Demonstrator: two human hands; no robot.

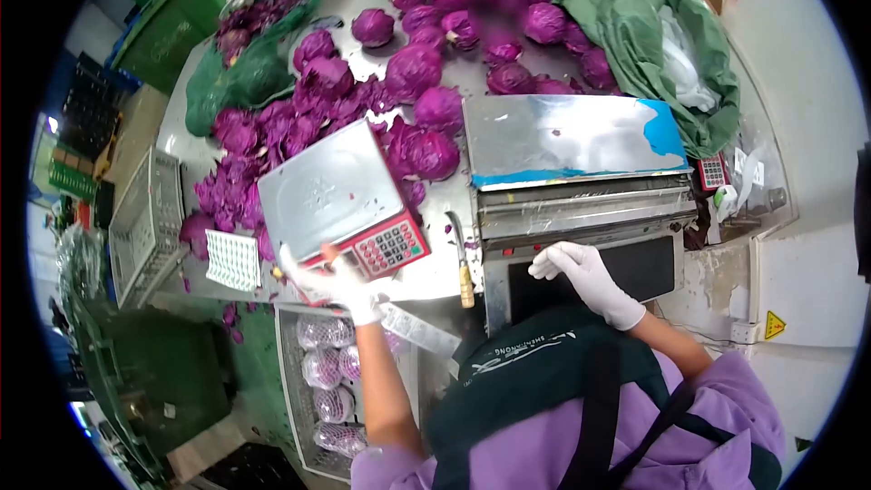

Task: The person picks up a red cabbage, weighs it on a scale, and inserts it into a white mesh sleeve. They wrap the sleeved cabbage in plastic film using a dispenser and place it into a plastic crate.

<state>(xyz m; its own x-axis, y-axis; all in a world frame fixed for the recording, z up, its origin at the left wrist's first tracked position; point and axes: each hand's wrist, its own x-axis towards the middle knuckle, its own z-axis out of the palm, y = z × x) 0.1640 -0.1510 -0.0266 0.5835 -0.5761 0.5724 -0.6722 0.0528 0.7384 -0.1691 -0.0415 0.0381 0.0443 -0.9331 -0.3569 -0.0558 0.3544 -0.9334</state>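
Left hand [334, 283], gloved, fingers spread on keypad edge of scale [340, 204] at bench [426, 277] front; grasps nothing. Right hand [581, 274] loosely curled, empty, on wrapping machine [581, 209]. Press keys lightly; steady scale. Cabbages [426, 150] behind.

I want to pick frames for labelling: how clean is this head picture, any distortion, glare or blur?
Head view: strong fisheye bend with black corners; bright glare on the steel wrapping machine top; a smeared blur patch over the red cabbages at the back; the left hand at the scale and the right hand look sharp.
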